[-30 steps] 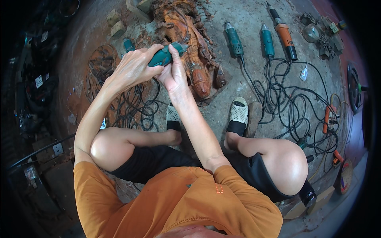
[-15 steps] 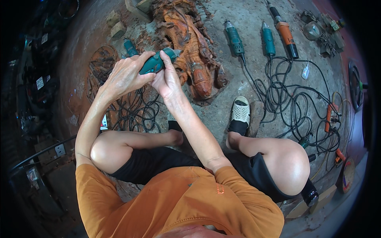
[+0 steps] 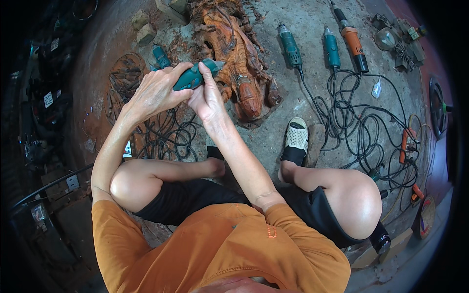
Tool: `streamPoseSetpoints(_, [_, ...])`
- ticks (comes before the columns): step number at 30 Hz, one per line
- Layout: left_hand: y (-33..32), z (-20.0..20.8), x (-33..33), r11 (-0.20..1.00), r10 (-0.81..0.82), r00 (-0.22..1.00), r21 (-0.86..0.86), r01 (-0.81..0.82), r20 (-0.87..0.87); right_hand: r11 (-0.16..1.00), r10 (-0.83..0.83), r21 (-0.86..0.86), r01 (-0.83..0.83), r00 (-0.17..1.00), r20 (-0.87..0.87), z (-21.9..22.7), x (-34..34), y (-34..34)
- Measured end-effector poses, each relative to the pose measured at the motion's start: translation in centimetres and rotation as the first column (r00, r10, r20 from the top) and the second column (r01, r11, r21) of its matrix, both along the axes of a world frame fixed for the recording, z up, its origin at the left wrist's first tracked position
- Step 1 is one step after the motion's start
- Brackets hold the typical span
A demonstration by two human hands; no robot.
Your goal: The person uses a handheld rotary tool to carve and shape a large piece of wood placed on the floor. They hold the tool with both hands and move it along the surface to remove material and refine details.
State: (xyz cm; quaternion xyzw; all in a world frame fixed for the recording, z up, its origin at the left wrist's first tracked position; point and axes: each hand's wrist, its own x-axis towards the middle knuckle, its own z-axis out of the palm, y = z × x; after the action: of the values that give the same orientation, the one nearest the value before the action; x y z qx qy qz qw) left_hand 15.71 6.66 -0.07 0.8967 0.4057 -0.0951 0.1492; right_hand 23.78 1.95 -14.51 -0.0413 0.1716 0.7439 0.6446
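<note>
Both hands are closed round a teal electric grinder [image 3: 191, 79]. My left hand [image 3: 159, 88] wraps its rear end from the left. From below, my right hand [image 3: 206, 97] grips it with the thumb lying along the top of the body. The grinder's pale tip points right, at the edge of a reddish-brown wood carving [image 3: 238, 63]; I cannot tell if they touch. The carving lies lengthwise on the floor, with a rounded end towards me.
Two teal grinders [image 3: 290, 48] [image 3: 331, 49] and an orange-and-black one [image 3: 352, 45] lie at the right, their black cords [image 3: 344, 110] tangled. Another teal tool [image 3: 160, 57] lies beyond my left hand, near slender brown pieces [image 3: 126, 75]. A small white bottle [image 3: 376, 89] and wooden block [image 3: 315, 145] are at right.
Hardly anything differs. My hands and the grinder keep almost the same place and hold; the whole view has shifted very slightly.
</note>
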Motion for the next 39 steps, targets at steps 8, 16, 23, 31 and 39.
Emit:
streamPoseSetpoints(8, [-0.3,0.0,-0.7,1.000,-0.009,1.000,-0.022,0.009,-0.015,0.998,0.037,-0.041,-0.037,0.999,-0.010,-0.1,-0.8,-0.8])
streamPoseSetpoints(16, [-0.6,-0.5,-1.0,0.997,-0.073,0.995,-0.014,0.074,0.064,0.996,0.030,-0.081,-0.033,0.999,-0.039,0.0,-1.1,-1.5])
streamPoseSetpoints(23, [-0.9,0.3,-0.1,0.997,-0.015,1.000,-0.073,0.013,-0.025,0.996,0.015,-0.084,-0.015,1.000,0.006,0.1,-0.9,-1.8])
streamPoseSetpoints(31, [-1.0,0.4,0.1,0.997,-0.047,0.999,-0.070,0.046,-0.013,0.995,0.003,-0.096,-0.011,0.997,-0.075,0.8,-0.6,-2.2])
streamPoseSetpoints(39, [-1.2,0.3,0.1,0.995,-0.070,0.998,-0.064,0.070,-0.002,0.993,-0.001,-0.117,-0.007,0.998,-0.062,0.5,-0.8,-2.5])
